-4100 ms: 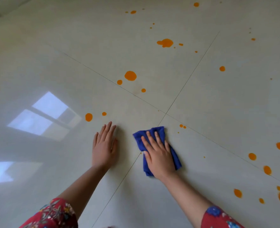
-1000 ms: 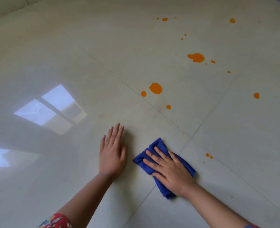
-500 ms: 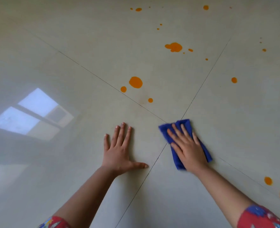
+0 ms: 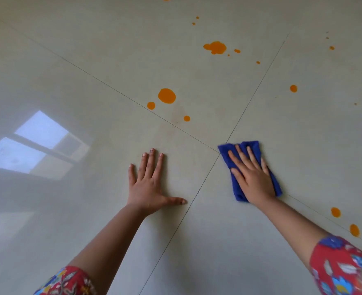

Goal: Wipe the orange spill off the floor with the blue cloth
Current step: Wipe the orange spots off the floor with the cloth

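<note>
Right hand (image 4: 253, 179): laid flat, palm down, on the blue cloth (image 4: 235, 187); fingers (image 4: 238, 157) spread and stretched forward, pressing rather than clasping, nothing closed around the fabric.
Blue cloth: folded into a thick oblong pad, lying on the floor (image 4: 303, 145) just right of the point where the tile joints cross; far edge showing past the fingertips, near corner poking out beside the wrist.
Left hand: (image 4: 148, 188) empty, open, flat on the tile, thumb thrust out to the right toward the grout line (image 4: 188, 207), tip just short of it.
Hands to each other: apart, the grout line running between them.
Nearest spill: a large round orange drop (image 4: 166, 95) beyond the left hand, with a small drop (image 4: 151, 105) just beside it and another small drop (image 4: 186, 118) nearer the cloth; all three clear of the cloth.
Smear: a faint tan streak between those drops and the joint crossing, possibly a thin residue, too pale to be sure.
Farther spill: an irregular orange blot (image 4: 215, 47) with small specks around it, well beyond the cloth.
Right-side spill: a lone drop (image 4: 293, 88) far right, and a row of drops (image 4: 335, 212) near the right forearm.
Sleeves: red floral sleeve (image 4: 343, 267) on the right arm, matching left sleeve (image 4: 69, 282) at the bottom edge.
Floor surface: glossy pale tile, window reflection (image 4: 39, 143) at left.
</note>
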### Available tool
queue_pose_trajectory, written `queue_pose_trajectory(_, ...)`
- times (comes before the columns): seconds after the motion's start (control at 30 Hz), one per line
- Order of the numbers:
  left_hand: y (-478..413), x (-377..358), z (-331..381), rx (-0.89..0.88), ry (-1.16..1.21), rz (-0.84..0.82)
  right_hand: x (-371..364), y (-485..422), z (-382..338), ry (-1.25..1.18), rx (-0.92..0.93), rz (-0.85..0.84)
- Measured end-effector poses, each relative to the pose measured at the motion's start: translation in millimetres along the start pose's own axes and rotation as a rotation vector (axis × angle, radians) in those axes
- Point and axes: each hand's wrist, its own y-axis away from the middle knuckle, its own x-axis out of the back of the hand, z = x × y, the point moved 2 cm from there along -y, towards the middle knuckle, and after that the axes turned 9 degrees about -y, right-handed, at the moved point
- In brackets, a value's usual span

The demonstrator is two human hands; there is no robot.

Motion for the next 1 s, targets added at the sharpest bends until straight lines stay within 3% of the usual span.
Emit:
queue_pose_trajectory(0.1, -1, 0, 0, -0.005, 0.005, -0.004, -12, -37, -49, -0.061, -0.081, 0.028)
queue_pose_trajectory(0.23, -1, 2, -2, -0.004, 0.055, 0.010, -29, -2, -84, 0.057, 0.397, -0.146)
queue_pose_trajectory(0.27, -3, 5, -4, 0.001, 0.060, 0.038, -26, 4, -76, 0.046, 0.443, -0.182)
queue_pose_trajectory(0.37, -23, 21, -19, 0.046, -0.021, 0.138, -19, -15, -49, 0.009, 0.241, -0.108)
queue_pose_trajectory(0.5, -75, 44, -55, 0.237, 0.006, 0.125, -18, -97, -69, -0.045, -0.032, -0.005)
queue_pose_trajectory(0.6, -89, 42, -69, 0.263, -0.039, 0.182, -28, -130, -104, -0.057, 0.056, -0.033)
queue_pose_trajectory(0.73, -86, 33, -68, 0.249, -0.061, 0.297, -27, -102, -88, -0.005, 0.464, -0.193)
queue_pose_trajectory(0.8, -86, 33, -68, 0.253, -0.057, 0.320, -17, -108, -61, -0.031, 0.414, -0.184)
queue_pose_trajectory(0.9, -85, 33, -67, 0.250, -0.051, 0.340, -11, -145, -56, -0.069, 0.147, -0.049)
queue_pose_trajectory(1.0, -85, 33, -68, 0.248, -0.042, 0.345, -20, -168, -97, -0.092, 0.148, -0.037)
